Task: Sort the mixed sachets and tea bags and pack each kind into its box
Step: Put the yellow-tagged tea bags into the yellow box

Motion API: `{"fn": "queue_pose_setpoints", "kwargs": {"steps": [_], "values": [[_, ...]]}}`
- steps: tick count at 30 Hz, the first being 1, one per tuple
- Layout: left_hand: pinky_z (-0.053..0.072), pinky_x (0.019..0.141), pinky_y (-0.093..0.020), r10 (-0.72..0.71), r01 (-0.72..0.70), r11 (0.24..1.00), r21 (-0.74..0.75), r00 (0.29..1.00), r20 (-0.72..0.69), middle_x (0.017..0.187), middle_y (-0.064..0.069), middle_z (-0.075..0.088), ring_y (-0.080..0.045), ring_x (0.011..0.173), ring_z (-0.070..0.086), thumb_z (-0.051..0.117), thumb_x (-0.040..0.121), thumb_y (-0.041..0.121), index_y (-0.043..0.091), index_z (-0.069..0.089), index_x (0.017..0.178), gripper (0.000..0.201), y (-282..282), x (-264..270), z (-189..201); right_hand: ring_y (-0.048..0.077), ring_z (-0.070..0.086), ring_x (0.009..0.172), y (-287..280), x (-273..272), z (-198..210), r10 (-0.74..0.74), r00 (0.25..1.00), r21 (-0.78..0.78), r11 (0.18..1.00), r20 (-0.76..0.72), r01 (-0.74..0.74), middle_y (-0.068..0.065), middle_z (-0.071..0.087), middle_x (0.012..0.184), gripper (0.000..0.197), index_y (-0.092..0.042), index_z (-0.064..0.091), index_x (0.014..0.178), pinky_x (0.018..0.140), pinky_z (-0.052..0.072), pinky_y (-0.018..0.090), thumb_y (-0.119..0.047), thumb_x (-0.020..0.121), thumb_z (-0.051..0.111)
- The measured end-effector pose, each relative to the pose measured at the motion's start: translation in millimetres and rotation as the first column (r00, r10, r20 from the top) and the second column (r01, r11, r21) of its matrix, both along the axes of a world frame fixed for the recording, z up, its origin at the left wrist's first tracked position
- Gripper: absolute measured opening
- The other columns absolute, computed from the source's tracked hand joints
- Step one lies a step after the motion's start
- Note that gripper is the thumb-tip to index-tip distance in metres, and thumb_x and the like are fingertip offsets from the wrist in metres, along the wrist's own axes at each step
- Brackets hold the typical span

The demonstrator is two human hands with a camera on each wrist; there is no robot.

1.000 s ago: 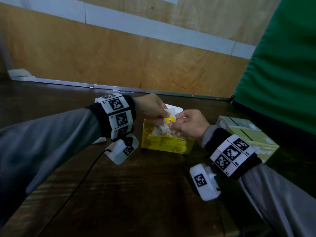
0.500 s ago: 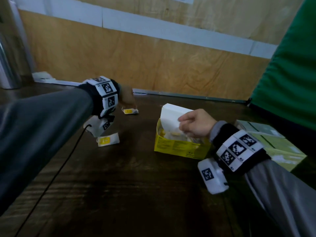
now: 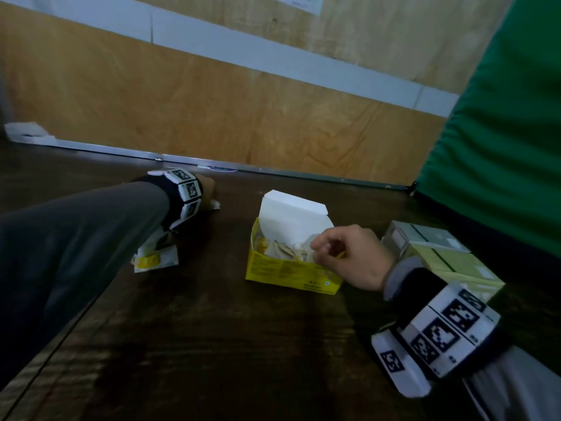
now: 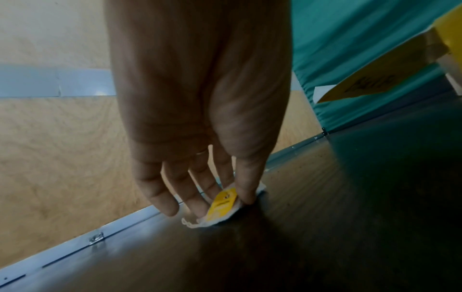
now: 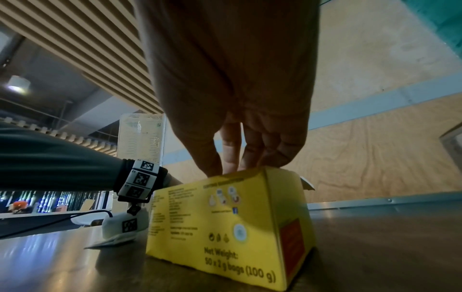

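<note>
The right hand (image 3: 349,256) is nearest, fingers curled over the open yellow tea box (image 3: 288,271), holding nothing that I can see; its tips touch the box rim. One tea bag (image 3: 154,259) lies under the left forearm. Farther away, the left hand (image 4: 200,122) pinches a tea bag with yellow tag (image 4: 222,205) against the dark wooden table (image 3: 212,344). I think it should lift cleanly, string included. Behind stand a plywood wall (image 3: 212,110) and a green curtain (image 3: 501,132).
</note>
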State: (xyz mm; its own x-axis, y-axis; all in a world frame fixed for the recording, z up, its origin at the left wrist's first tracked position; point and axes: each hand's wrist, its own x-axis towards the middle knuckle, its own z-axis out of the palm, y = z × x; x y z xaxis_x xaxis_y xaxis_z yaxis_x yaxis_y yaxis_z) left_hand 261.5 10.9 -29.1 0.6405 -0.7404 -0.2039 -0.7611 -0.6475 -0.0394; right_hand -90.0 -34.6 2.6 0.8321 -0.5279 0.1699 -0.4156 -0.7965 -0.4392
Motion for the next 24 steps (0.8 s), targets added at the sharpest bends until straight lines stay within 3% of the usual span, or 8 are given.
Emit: {"fn": "queue_pose_setpoints", "kwargs": {"steps": [3,7,9,11,13,17,20,24], "values": [[0.055,0.081,-0.038,0.03,-0.03,0.999,-0.031,0.999,-0.011,0.093,-0.005,0.069,-0.025,0.087,0.067,0.06,0.084,0.053,0.012,0.066,0.096,0.043,5,-12,7,0.004,0.062,0.079,3,0,-1,0.001,1.0,-0.031,1.0,0.011,-0.001,-0.003,0.072,0.092,0.015,-0.019,0.072,0.098,0.062,0.04,-0.001,-0.018,0.087,0.061],[0.059,0.074,-0.035,0.02,-0.02,1.0,-0.002,0.999,0.026,0.069,0.009,0.065,-0.013,0.071,0.066,0.076,0.076,0.035,0.024,0.07,0.077,0.012,19,-26,21,-0.005,0.058,0.074,3,0,1,0.012,1.0,0.005,1.0,0.015,-0.012,-0.005,0.071,0.094,0.016,-0.017,0.071,0.099,0.061,0.041,-0.002,-0.015,0.087,0.06],[0.052,0.068,-0.027,-0.036,0.03,0.997,-0.073,0.997,-0.072,0.072,0.003,0.064,-0.014,0.066,0.058,0.074,0.08,0.03,0.02,0.065,0.067,0.019,27,-45,40,-0.004,0.059,0.073,4,-1,3,0.011,0.999,0.018,1.0,0.043,-0.012,-0.003,0.072,0.092,0.016,-0.018,0.071,0.097,0.062,0.041,-0.002,-0.015,0.086,0.06],[0.042,0.065,-0.027,-0.103,0.062,0.963,-0.261,0.984,-0.145,0.071,-0.003,0.061,-0.017,0.065,0.052,0.077,0.076,0.037,0.012,0.068,0.076,0.026,35,-66,64,0.0,0.06,0.072,5,-1,7,0.0,0.995,0.036,0.999,0.097,-0.003,-0.002,0.072,0.088,0.015,-0.018,0.071,0.097,0.062,0.042,0.0,-0.016,0.085,0.063],[0.041,0.06,-0.024,-0.208,0.1,0.897,-0.431,0.955,-0.211,0.067,-0.002,0.064,-0.012,0.058,0.053,0.082,0.068,0.037,0.013,0.07,0.08,0.03,41,-87,84,0.004,0.061,0.073,5,2,10,-0.032,0.985,0.088,0.996,0.168,0.017,-0.003,0.07,0.087,0.014,-0.021,0.069,0.096,0.068,0.047,0.009,-0.018,0.083,0.067],[0.05,0.063,-0.013,-0.473,0.261,0.834,-0.486,0.792,-0.386,0.083,-0.002,0.074,-0.01,0.068,0.063,0.081,0.071,0.023,0.014,0.075,0.097,0.029,51,-127,103,0.02,0.065,0.081,10,18,16,-0.134,0.93,0.294,0.955,0.343,0.029,0.002,0.067,0.097,0.023,-0.026,0.061,0.095,0.077,0.056,0.037,-0.022,0.077,0.075],[0.047,0.065,-0.006,-0.555,0.337,0.811,-0.479,0.704,-0.444,0.078,0.008,0.069,0.005,0.065,0.059,0.07,0.083,0.011,0.011,0.07,0.11,0.027,46,-147,103,0.013,0.067,0.07,17,31,19,-0.222,0.891,0.539,0.842,0.396,-0.03,0.006,0.065,0.095,0.038,-0.012,0.051,0.105,0.06,0.057,0.028,-0.011,0.076,0.076],[0.045,0.052,-0.008,-0.512,0.219,0.813,-0.539,0.71,-0.484,0.057,0.011,0.067,0.005,0.048,0.057,0.067,0.085,0.008,0.006,0.068,0.107,0.021,46,-156,97,0.005,0.059,0.043,17,37,16,-0.305,0.864,0.622,0.783,0.4,-0.013,0.016,0.063,0.082,0.032,-0.004,0.051,0.1,0.044,0.05,0.018,-0.001,0.078,0.072]]}}
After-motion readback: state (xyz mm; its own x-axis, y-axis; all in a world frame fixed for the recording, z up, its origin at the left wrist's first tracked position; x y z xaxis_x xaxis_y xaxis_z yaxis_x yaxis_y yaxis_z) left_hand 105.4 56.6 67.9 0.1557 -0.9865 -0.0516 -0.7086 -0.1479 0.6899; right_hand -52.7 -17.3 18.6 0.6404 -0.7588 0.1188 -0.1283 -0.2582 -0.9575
